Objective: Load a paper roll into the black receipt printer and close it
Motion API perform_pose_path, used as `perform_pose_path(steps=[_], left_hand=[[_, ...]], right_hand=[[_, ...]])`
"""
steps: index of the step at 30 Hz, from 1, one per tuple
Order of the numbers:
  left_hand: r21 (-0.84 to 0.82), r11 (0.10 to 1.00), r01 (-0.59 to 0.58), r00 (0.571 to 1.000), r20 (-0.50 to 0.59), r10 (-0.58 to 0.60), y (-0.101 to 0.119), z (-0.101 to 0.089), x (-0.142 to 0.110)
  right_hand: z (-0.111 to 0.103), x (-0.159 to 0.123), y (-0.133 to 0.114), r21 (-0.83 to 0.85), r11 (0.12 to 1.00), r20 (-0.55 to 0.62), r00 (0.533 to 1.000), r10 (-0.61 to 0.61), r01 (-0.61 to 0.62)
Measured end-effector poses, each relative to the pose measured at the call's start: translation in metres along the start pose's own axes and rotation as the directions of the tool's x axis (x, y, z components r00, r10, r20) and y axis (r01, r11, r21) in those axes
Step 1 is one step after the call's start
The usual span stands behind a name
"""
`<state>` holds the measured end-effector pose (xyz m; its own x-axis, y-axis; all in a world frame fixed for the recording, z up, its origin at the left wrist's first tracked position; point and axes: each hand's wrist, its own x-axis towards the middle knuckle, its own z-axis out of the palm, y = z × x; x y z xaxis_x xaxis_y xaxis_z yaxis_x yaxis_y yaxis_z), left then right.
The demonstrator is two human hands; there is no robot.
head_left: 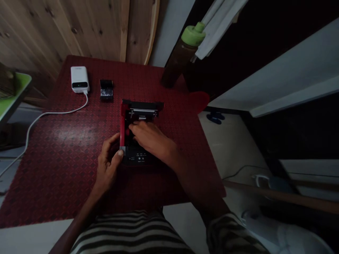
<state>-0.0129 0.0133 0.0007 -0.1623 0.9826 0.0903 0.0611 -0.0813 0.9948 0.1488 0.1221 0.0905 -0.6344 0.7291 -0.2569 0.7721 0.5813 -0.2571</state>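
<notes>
A small red and black device (122,130), which looks like a printer with its lid raised, sits on the table before me. My left hand (108,158) grips its front left corner, thumb on the grey edge and fingers along the red side. Inside the open body is my right hand (147,135), reaching in from the right with its fingers bent and close together. Whatever those fingers hold is hidden in the dark interior. Behind the device, to the left, lies a black roll of shiny film or ribbon (106,90), apart from both hands.
On the red patterned table (71,158) a white power bank (79,77) has a white cable (53,113) trailing left. A brown bottle with a green cap (182,53) stands at the back right. Blue slippers (215,118) lie on the floor.
</notes>
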Motion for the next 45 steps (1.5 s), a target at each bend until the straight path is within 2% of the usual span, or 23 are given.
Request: perform_pose_path(steps=[7, 12, 15, 18, 23, 30, 33, 36, 39, 42, 45], left_hand=[[-0.008, 0.998, 0.056, 0.998, -0.021, -0.056, 0.004, 0.002, 0.000], [0.024, 0.999, 0.045, 0.998, -0.035, -0.044, 0.005, 0.002, 0.000], [0.042, 0.998, 0.040, 0.999, -0.034, -0.038, 0.005, 0.002, 0.000], [0.043, 0.998, 0.034, 0.999, -0.025, -0.033, 0.005, 0.002, 0.000], [0.027, 0.999, 0.029, 0.999, -0.033, -0.028, 0.005, 0.003, 0.000], [0.016, 0.998, 0.063, 0.998, -0.026, -0.063, 0.007, 0.003, 0.001], [0.010, 0.998, 0.060, 0.998, -0.036, -0.060, 0.007, 0.003, 0.001], [0.014, 0.998, 0.066, 0.997, -0.038, -0.065, 0.007, 0.003, 0.001], [0.023, 0.997, 0.073, 0.997, -0.032, -0.072, 0.007, 0.002, 0.000], [0.028, 0.996, 0.082, 0.996, -0.033, -0.081, 0.006, 0.002, 0.000], [0.023, 0.997, 0.069, 0.997, -0.043, -0.068, 0.003, 0.002, -0.001]], right_hand=[[-0.001, -0.016, -0.006, -0.056, 0.997, -0.166, 0.985, 0.039, -0.049], [0.000, -0.016, -0.005, -0.045, 0.998, -0.131, 0.991, 0.026, -0.032], [0.003, -0.014, -0.002, -0.043, 0.999, -0.168, 0.986, 0.012, -0.019], [0.007, -0.012, -0.003, -0.049, 0.998, -0.209, 0.977, 0.038, -0.050], [0.006, -0.007, -0.009, -0.062, 0.992, -0.150, 0.984, 0.097, -0.107], [0.002, -0.006, -0.016, -0.090, 0.983, -0.200, 0.970, 0.141, -0.161], [0.005, -0.013, -0.020, -0.097, 0.981, -0.257, 0.956, 0.141, -0.170], [0.004, -0.031, -0.021, -0.036, 0.986, -0.378, 0.916, 0.136, -0.161], [-0.004, -0.057, -0.009, 0.142, 0.989, -0.557, 0.823, 0.113, -0.040], [-0.010, -0.079, 0.025, 0.349, 0.936, -0.673, 0.708, 0.214, 0.049], [0.003, -0.078, 0.075, 0.523, 0.852, -0.675, 0.624, 0.393, 0.028]])
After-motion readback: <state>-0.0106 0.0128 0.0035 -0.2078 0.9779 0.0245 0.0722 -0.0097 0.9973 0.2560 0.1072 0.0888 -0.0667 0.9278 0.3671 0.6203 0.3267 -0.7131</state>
